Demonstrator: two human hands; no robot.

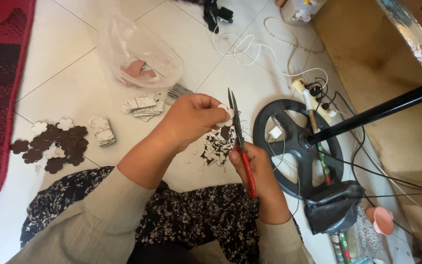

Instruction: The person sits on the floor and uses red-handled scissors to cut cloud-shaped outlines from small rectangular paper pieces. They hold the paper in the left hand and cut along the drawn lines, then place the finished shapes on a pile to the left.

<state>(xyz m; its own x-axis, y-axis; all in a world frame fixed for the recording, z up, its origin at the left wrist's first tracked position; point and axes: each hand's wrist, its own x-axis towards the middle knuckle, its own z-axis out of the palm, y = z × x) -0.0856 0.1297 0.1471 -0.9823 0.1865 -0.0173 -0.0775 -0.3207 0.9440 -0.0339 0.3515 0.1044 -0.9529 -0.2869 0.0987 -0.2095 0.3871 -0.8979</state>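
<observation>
White tiled floor point(74, 88): left hand point(191, 120) pinches a flower-shaped cutout point(226, 113); right hand point(260, 171) grips red-handled scissors point(240, 142), blades nearly closed.

Floor point(74, 83), white tile: open stretch at upper left, between the red rug point(1, 98) and the clear plastic bag point(137, 54).

Left of the hands: pile of brown and white flower cut-outs point(54, 142), with small card stacks point(102, 129) just beside it; narrow bare strip between the pile and the rug.

Ahead of the hands: more card stacks point(142, 106) under the bag's edge; scrap heap point(218, 146) directly below the scissors point(240, 146).

Right: round black stand base point(294, 146) with its black pole point(382, 110) slanting across; power strip point(313, 98) and tangled white cables point(250, 46) behind it; black bag point(333, 205) and pink cup point(382, 220) near the lap. Passage on this side is tight.
</observation>
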